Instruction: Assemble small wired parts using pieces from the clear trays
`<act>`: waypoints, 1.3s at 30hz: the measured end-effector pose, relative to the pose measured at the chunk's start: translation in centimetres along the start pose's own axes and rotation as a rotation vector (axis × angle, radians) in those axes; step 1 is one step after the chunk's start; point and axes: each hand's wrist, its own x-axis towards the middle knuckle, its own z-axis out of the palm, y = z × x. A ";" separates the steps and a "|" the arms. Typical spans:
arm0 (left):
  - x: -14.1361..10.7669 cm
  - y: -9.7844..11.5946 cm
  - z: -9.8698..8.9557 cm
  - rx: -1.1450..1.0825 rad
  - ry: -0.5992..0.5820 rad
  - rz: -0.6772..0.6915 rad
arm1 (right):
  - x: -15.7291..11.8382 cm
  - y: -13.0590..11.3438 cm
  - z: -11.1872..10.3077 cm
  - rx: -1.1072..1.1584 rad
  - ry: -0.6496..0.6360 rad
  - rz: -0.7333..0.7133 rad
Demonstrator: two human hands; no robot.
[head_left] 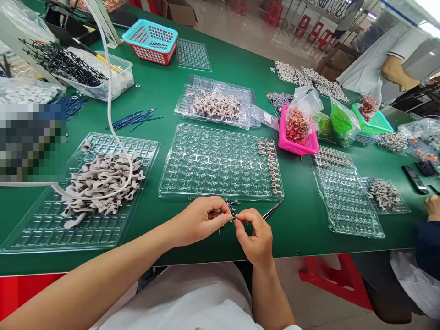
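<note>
My left hand (201, 222) and my right hand (256, 238) meet above the table's front edge, thumbs and forefingers pinched closed. Whatever tiny part lies between the fingertips is too small to make out. Just behind the fingers is a little pile of thin dark pieces (233, 204), partly hidden by my left hand. Beyond it lies a clear plastic tray (206, 160) with rows of moulded pockets. Small grey parts with ring-shaped ends (271, 160) fill pockets along its right side. A slim pointed tool, perhaps tweezers (273, 209), rests by the tray's front right corner.
To the left, a heap of beige curved pieces (103, 181) covers part of another tray, with a white cable (109, 91) arching over it. Stacked trays (182, 103) holding similar pieces stand behind. A pink basket (299, 145) is right. A co-worker's hand (433, 207) shows far right.
</note>
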 end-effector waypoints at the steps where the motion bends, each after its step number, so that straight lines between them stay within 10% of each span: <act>1: 0.1 -0.1 0.0 -0.025 -0.014 -0.027 | 0.0 0.1 0.1 -0.021 0.012 -0.024; 11: 0.7 -0.3 -0.5 -0.324 -0.106 -0.233 | -0.4 0.7 0.4 -0.204 0.079 -0.249; 39: 0.3 -0.9 0.4 -0.812 -0.279 -0.252 | -0.6 -0.1 -0.2 0.232 0.092 0.044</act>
